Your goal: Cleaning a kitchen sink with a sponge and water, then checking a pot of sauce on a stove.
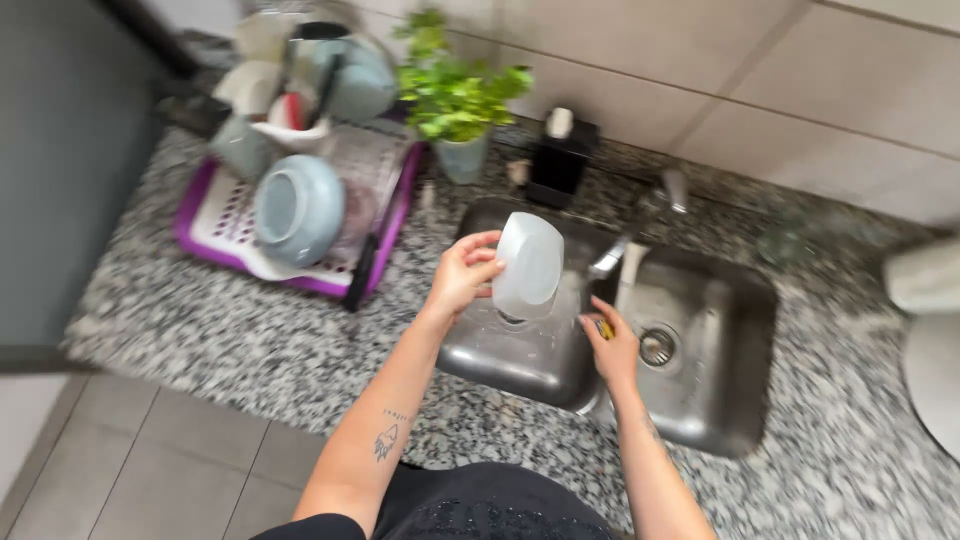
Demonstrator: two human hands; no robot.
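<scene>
My left hand (462, 275) grips a white bowl (528, 265) by its rim and holds it tilted above the left part of the steel sink (735, 395). My right hand (611, 345) hovers over the sink just right of the bowl, with its fingers closed on something small and yellow, seemingly a sponge (604, 327). The tap (612, 255) reaches out over the sink between the two hands. Motion blurs the whole picture.
A purple and white dish rack (215, 215) on the speckled granite counter (250, 340) holds a pale blue bowl (296, 208), cups and utensils. A potted green plant (455, 100) and a black soap dispenser (560, 150) stand behind the sink. A white object (925, 275) sits far right.
</scene>
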